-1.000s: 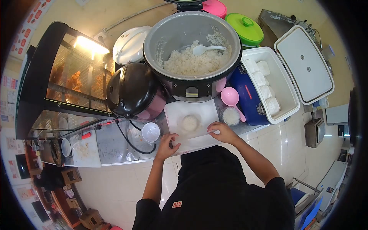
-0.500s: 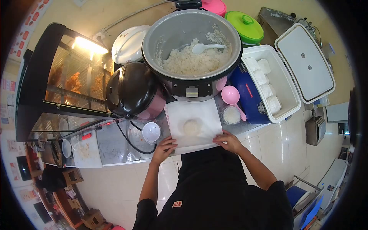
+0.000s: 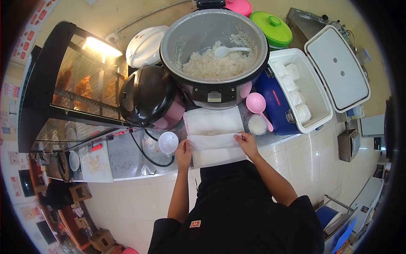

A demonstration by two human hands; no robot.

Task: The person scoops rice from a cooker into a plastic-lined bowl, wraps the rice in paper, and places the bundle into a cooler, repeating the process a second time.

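A sheet of white wrapping paper (image 3: 213, 120) lies on the counter in front of the large rice cooker. Its near edge is lifted and folded away from me, over the small mound of rice, which is now almost wholly covered. My left hand (image 3: 183, 153) pinches the left corner of the fold. At the right corner, my right hand (image 3: 247, 144) grips the same edge between thumb and fingers. More white paper (image 3: 215, 156) shows underneath, towards my body. Close to my left hand stands a small white bowl (image 3: 168, 142); a cup of rice (image 3: 257, 125) is just beyond my right hand.
An open rice cooker (image 3: 214, 80) holds rice and a white paddle (image 3: 231, 51). To its left are a closed dark cooker (image 3: 148, 95) and a lit display case (image 3: 80, 84). A pink ladle (image 3: 256, 103) and an open blue cooler (image 3: 275, 97) with white packets stand right.
Both hands have moved forward, carrying the paper's near edge up and over the rice mound. The mound was in plain sight before. The view has shifted slightly.
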